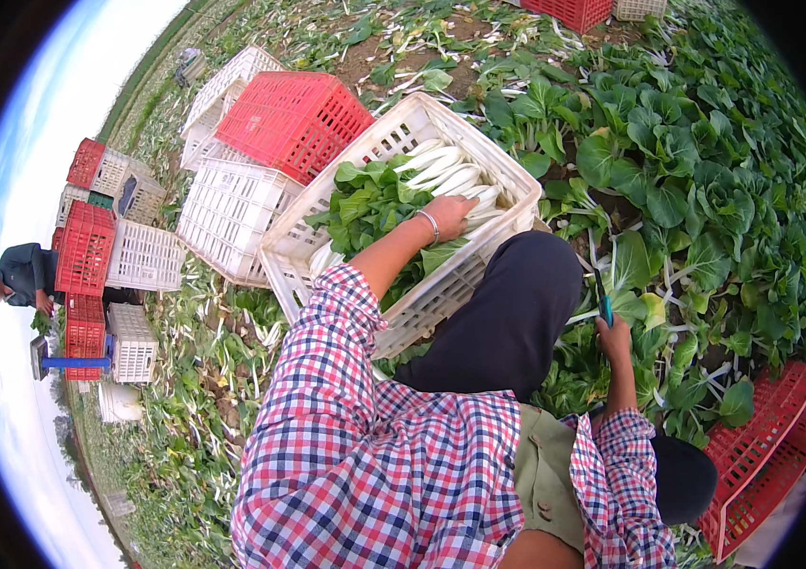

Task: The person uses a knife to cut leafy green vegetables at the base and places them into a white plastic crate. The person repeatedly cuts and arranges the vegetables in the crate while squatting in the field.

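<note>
My left hand (449, 217), with a bracelet at the wrist, reaches into a white plastic crate (516, 178). It rests on the white stalks of bok choy (445, 167), fingertips partly hidden among them, so whether it grips any is unclear. The heads lie side by side in the crate, white stalks towards the far right wall and green leaves towards the left. Low over the growing plants, my right hand (614, 338) is closed around the teal handle of a knife (605, 306). Its dark, narrow blade points away from me, among pale stalks and leaves.
Growing bok choy (687, 163) fills the right side. Red (296, 117) and white crates (235, 213) stand left of the open crate. A red crate (766, 455) lies at lower right. Cut leaves litter the soil. Far left, a person (22, 274) bends beside stacked crates and a blue-framed scale (75, 362).
</note>
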### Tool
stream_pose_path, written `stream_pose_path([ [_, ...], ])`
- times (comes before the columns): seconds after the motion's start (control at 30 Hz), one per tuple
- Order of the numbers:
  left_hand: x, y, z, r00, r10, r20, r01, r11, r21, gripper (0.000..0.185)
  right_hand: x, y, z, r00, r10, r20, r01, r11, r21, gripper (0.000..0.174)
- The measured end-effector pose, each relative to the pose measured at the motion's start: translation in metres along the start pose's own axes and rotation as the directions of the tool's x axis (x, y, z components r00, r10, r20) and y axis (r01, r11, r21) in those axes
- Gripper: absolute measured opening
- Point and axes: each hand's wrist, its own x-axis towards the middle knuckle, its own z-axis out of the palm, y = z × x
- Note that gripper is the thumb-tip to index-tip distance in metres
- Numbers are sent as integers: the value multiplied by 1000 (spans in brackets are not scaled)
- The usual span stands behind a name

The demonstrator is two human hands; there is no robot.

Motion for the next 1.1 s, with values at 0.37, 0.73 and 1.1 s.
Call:
stream_pose_path([
  [0.37,-101,41,-46,961,-159,-226,216,942,258,70,66,-3,58,980,191,58,-182,736,652,21],
  [0.73,-121,3,58,937,-343,61,340,939,43,81,72,-13,95,990,135,-42,-131,988,82,43],
  [1.1,-122,-9,98,941,-339,-1,339,941,21,82,87,-20,112,969,150,-195,-164,985,-61,46],
])
